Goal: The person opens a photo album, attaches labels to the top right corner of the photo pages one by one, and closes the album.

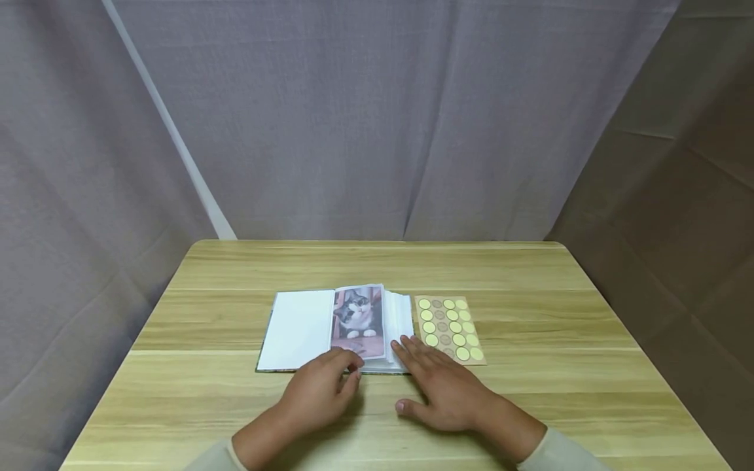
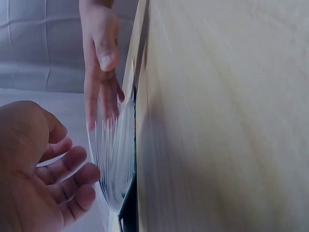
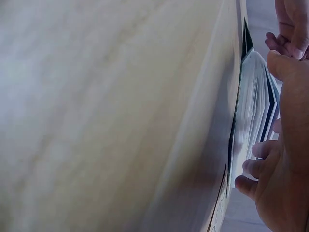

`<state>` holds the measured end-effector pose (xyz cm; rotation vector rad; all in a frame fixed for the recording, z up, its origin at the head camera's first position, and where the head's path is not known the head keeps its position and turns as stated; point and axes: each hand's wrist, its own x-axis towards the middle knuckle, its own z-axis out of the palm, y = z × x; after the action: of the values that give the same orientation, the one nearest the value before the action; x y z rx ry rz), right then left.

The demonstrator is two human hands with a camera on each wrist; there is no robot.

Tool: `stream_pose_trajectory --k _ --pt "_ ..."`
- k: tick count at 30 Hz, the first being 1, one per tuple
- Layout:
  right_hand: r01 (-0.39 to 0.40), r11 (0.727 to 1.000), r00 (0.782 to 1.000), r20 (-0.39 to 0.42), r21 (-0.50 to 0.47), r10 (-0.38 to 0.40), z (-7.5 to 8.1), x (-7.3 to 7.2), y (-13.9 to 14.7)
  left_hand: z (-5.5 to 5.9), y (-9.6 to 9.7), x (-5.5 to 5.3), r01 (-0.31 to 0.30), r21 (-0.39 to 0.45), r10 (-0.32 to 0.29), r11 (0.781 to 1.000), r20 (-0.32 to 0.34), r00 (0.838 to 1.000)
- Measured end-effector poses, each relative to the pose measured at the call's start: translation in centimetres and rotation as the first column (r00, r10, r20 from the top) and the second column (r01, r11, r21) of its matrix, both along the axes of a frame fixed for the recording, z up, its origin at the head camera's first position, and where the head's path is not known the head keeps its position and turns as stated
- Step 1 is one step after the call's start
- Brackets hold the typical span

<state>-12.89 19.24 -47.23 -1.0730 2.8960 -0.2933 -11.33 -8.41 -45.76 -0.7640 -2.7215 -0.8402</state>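
A photo album (image 1: 296, 330) lies spread on the table, its white inside cover to the left and a thick stack of sleeve pages (image 1: 399, 320) to the right. On top of the stack shows a photo (image 1: 357, 314) of a grey-and-white cat. My left hand (image 1: 321, 387) is at the album's lower edge, fingers loosely bent; the left wrist view shows nothing in its grasp. My right hand (image 1: 448, 389) has its fingers stretched out over the right ends of the pages, thumb spread toward me. In the right wrist view, the fanned pages (image 3: 253, 104) stand slightly apart.
Just right of the album lies a brown sheet (image 1: 425, 304) with rows of round yellow stickers; the right hand covers its lower left part. The wooden table (image 1: 206, 314) has grey cloth (image 1: 330, 131) hanging behind it and at both sides.
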Motion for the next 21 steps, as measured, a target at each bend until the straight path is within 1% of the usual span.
stream_pose_trajectory --k 5,9,12,17,21 --pt "-0.008 1.0 1.0 -0.016 -0.023 0.007 0.0 0.0 0.5 -0.1 0.5 0.1 0.045 0.003 -0.045 0.999 0.049 0.998" --pt "-0.027 0.998 0.998 -0.05 -0.052 0.025 -0.1 -0.1 1.0 -0.1 0.9 0.2 0.069 0.001 -0.069 0.998 0.06 0.996" --pt "-0.028 0.997 0.998 -0.065 -0.069 0.024 -0.2 -0.2 1.4 -0.1 1.3 0.2 0.092 -0.003 -0.092 0.996 0.062 0.994" --pt "-0.018 0.997 0.996 -0.088 -0.074 0.011 -0.3 -0.5 2.2 -0.1 2.0 0.2 0.12 -0.018 -0.118 0.993 0.07 0.991" --pt "-0.01 0.997 0.994 -0.113 -0.071 0.002 -0.3 -0.6 2.6 0.0 2.7 0.4 0.144 -0.015 -0.142 0.989 0.091 0.986"
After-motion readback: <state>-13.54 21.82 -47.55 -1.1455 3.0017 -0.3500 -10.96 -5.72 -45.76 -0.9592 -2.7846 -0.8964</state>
